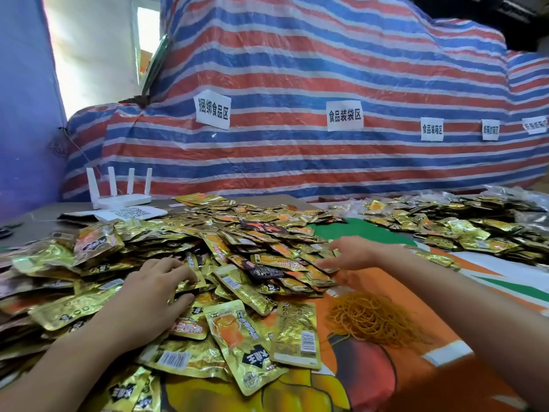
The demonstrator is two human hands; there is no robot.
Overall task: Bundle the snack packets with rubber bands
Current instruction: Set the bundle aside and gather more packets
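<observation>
A big heap of gold foil snack packets (pixel 237 263) covers the table in front of me. My left hand (pixel 154 289) lies on the heap's near left side, fingers and thumb curled round a few packets. My right hand (pixel 350 254) reaches into the heap's right edge and pinches some packets, fingers above and thumb below them. A loose pile of yellow-orange rubber bands (pixel 368 318) lies on the printed cloth near my right forearm. Two single packets (pixel 294 334) lie flat at the heap's near edge.
A second spread of gold packets (pixel 463 227) lies at the far right. A white router (pixel 118 191) with several antennas and a paper sheet (pixel 130 214) stand at the back left. A striped tarp (pixel 297 84) with paper labels rises behind the table.
</observation>
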